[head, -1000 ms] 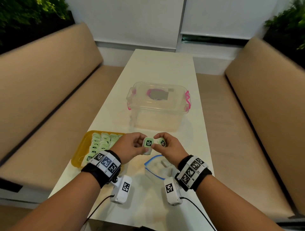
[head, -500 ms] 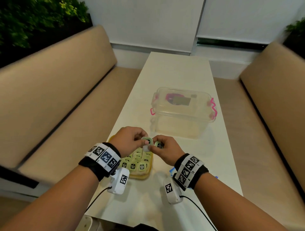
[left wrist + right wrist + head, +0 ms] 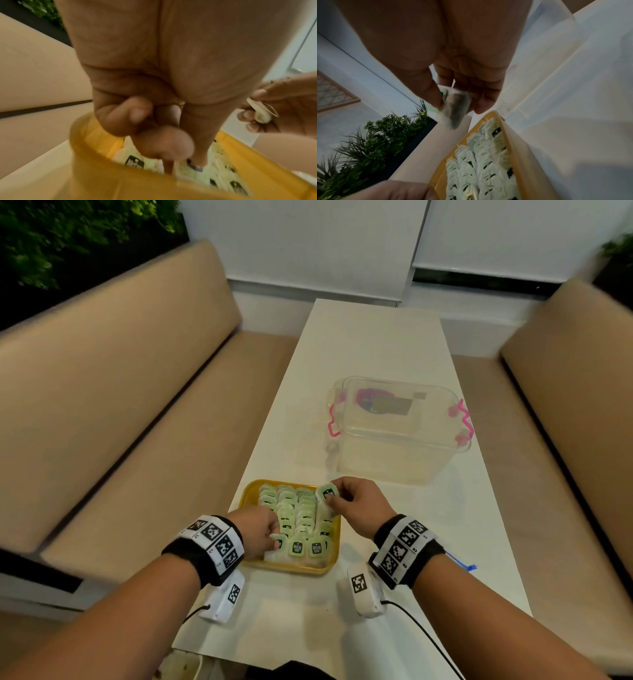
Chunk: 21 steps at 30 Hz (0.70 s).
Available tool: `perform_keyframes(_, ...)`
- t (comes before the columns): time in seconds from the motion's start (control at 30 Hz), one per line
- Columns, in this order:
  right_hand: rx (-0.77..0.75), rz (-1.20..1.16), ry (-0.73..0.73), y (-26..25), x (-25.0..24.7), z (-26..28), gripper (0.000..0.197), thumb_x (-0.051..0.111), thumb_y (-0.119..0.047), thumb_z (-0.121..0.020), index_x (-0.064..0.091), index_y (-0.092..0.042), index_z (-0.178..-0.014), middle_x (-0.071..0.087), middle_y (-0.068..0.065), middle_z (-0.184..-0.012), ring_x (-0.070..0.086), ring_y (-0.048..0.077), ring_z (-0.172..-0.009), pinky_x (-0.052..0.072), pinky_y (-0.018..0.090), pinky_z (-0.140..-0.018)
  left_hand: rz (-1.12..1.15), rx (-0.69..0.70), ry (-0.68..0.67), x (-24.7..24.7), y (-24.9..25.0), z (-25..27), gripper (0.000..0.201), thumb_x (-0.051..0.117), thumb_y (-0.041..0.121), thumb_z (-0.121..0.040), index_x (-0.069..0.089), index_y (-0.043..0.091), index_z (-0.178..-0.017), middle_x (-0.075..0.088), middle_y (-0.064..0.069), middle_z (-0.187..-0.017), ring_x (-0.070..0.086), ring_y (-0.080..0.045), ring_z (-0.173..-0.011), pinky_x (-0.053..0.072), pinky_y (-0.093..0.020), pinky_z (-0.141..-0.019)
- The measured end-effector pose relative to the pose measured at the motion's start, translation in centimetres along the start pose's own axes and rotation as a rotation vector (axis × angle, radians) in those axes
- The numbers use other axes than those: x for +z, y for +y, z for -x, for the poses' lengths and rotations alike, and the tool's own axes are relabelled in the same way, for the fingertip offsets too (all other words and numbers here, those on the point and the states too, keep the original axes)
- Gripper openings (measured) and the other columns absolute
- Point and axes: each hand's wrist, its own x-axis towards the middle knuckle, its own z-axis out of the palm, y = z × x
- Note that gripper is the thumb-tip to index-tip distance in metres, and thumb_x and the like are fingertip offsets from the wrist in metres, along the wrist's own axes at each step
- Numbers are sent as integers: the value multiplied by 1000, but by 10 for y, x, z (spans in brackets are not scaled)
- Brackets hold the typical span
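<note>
A yellow tray (image 3: 247,497) (image 3: 120,182) (image 3: 435,180) near the table's front edge holds rows of tea bags (image 3: 301,518) with green tags. My right hand (image 3: 334,498) hovers over the tray's far right corner and pinches one tea bag (image 3: 327,493) (image 3: 453,106) between thumb and fingers. My left hand (image 3: 273,537) (image 3: 178,159) reaches down into the tray's near left corner. Its thumb and index finger close on a tea bag (image 3: 280,543) in the front row, and its other fingers are curled.
A clear plastic box (image 3: 400,446) with pink latches and its lid on stands on the white table (image 3: 376,344) beyond the tray. A blue-edged zip bag (image 3: 464,565) peeks out behind my right wrist. Tan benches run along both sides.
My hands, held together in front of me with tea bags, have parted. The left dropped into the tray's near corner; the right now carries a tea bag over the tray's far right.
</note>
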Motion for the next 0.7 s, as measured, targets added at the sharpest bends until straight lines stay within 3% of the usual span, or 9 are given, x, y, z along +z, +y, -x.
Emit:
perform_keyframes(0.13,21,-30,34,1,4,-2,4,72,-14,-86,71,-16,-82,74,16,-86,69,26,-78,57,49,-82,-105,3,3,5,3,-7,22,62,34,-92,63,18,-107,63,1,-97,54,-16,-84,42,-25,-72)
perform_keyframes(0.23,40,-4,41,0,8,-2,11,74,-21,-85,71,-20,-74,74,13,-80,64,20,-70,57,47,-77,-98,16,-15,5,2,-9,23,66,35,-89,64,20,-106,65,2,-102,56,-16,-86,46,-26,-75)
perform_keyframes(0.4,44,-43,13,-8,17,0,14,74,-22,-86,71,-24,-72,72,8,-77,62,16,-68,56,37,-73,143,100,114,-12,-7,-9,34,82,43,-72,63,26,-95,66,12,-95,62,-9,-88,52,-28,-79)
perform_keyframes(0.5,25,-49,1,-14,24,-1,13,74,-20,-86,72,-25,-73,69,2,-72,59,13,-65,52,31,-66,378,210,256,-25,-4,-9,31,80,51,-72,66,32,-91,68,16,-88,60,2,-77,48,-22,-71)
perform_keyframes(0.6,13,-50,-2,-18,29,-1,9,73,-19,-86,72,-22,-77,70,1,-72,62,11,-64,49,23,-60,434,251,322,-31,0,-13,21,78,44,-77,69,27,-85,63,11,-72,54,-5,-63,45,-25,-62)
perform_keyframes(0.7,23,-34,7,-17,30,-1,7,74,-22,-85,72,-20,-79,69,-2,-69,61,9,-62,49,23,-61,369,237,305,-31,-1,-17,23,78,39,-78,67,19,-75,61,6,-68,52,-11,-62,47,-31,-62)
